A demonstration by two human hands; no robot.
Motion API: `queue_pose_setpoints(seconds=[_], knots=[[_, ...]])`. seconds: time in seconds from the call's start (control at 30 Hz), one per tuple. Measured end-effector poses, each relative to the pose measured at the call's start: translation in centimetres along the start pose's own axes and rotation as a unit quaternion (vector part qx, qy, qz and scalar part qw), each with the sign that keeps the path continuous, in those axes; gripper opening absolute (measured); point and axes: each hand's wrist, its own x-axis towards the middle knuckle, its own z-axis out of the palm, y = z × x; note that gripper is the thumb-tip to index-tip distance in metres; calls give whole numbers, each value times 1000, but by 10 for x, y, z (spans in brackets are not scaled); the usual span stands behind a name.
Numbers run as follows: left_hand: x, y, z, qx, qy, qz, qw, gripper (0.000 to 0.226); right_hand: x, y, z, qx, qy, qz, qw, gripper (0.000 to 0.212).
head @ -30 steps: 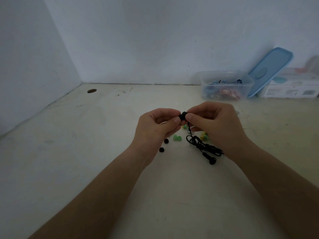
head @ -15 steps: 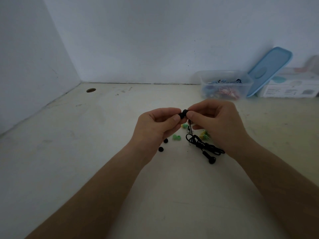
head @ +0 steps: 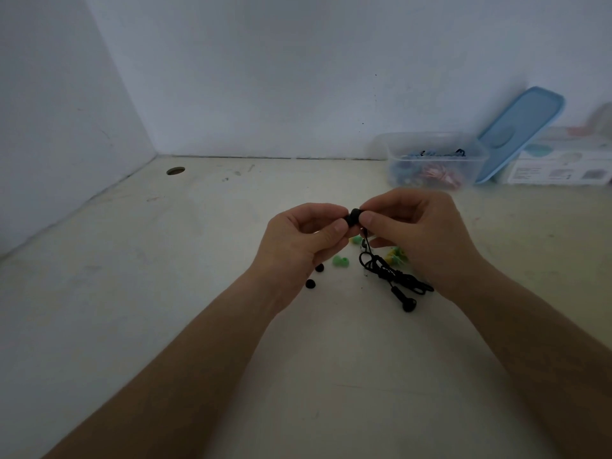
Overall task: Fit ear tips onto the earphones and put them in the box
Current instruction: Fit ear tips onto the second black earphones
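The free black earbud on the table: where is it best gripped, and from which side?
Probably pinch the earbud by its narrow stem, just behind the round head, from above. It lies flat, head toward the person; this leaves the head free for a tip.

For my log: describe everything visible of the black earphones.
The earphones are black and wired. Their thin cord lies bunched in loops on the table. The raised bud is pinched between the left hand and right hand, cord hanging below it. The other bud lies on the table by the right wrist; whether it has a tip is unclear.
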Motion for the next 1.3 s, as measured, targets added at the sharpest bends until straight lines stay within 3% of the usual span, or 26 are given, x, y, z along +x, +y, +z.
queue_pose_setpoints(seconds=[0.23, 0.83, 1.3], knots=[[0, 2, -2, 16, -21, 11, 1000, 16, -1, -1, 0, 20, -17, 9, 1000, 9], [0, -2, 2, 46, 30, 44, 998, 14, -4, 0, 7, 21, 24, 3, 1000, 6], [0, 1, -1, -5, -3, -11, 1000, 13, -1, -4, -2, 1, -32, -25, 999, 9]])
